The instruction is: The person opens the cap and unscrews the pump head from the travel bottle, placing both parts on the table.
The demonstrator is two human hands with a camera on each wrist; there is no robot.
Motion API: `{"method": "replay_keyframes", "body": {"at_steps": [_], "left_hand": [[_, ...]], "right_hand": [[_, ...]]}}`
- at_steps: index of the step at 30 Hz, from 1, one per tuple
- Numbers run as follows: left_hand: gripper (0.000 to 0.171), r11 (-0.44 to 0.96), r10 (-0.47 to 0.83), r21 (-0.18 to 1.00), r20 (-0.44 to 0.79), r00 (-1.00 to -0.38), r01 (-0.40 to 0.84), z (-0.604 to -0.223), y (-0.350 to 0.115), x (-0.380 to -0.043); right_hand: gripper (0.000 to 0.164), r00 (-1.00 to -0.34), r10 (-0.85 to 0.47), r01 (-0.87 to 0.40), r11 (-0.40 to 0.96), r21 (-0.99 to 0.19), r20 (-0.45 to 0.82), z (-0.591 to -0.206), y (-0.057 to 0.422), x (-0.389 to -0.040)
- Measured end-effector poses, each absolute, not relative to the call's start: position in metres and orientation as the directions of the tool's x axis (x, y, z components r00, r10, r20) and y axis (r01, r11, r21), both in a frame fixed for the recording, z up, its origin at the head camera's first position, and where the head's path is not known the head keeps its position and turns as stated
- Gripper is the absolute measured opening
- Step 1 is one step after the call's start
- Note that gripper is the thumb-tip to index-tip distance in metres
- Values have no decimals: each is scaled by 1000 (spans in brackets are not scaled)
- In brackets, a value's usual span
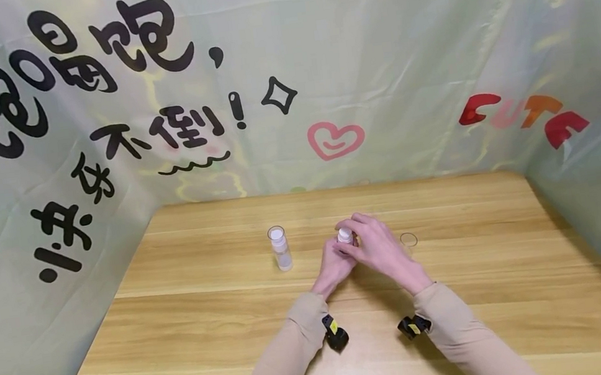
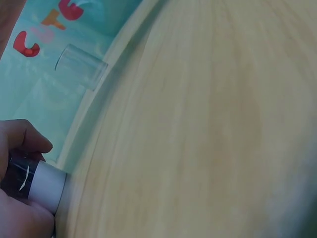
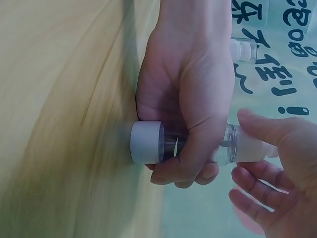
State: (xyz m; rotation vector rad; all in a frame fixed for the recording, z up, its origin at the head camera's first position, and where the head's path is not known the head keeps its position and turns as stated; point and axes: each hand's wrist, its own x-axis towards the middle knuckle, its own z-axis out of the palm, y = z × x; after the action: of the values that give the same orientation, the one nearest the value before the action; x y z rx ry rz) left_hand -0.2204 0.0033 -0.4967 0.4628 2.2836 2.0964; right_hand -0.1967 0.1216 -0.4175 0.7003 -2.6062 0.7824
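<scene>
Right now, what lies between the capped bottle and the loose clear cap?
In the head view, the left hand, the right hand and the held bottle come between them.

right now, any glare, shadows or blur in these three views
Head view: pale glare on the table near the bottom edge, with a soft shadow beside the right sleeve; left wrist view: a dark, blurred patch in the lower right corner, wood grain soft; right wrist view: scene lies sideways, with a bright glint on the dark part of the bottle.
</scene>
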Motion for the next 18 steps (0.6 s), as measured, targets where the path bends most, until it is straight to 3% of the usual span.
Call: {"method": "replay_keyframes", "body": {"at_steps": [15,18], "left_hand": [[19,100,235,971,190,-953,219,-495,1,-221],[21,-8,258,982,183,-949,187,-495,1,-221]], "right_hand": [[31,-797,-416,-597,654,-464,439,-414,123,-195],[36,-801,-429,-595,650,-473,417,-413,124,-194]]}}
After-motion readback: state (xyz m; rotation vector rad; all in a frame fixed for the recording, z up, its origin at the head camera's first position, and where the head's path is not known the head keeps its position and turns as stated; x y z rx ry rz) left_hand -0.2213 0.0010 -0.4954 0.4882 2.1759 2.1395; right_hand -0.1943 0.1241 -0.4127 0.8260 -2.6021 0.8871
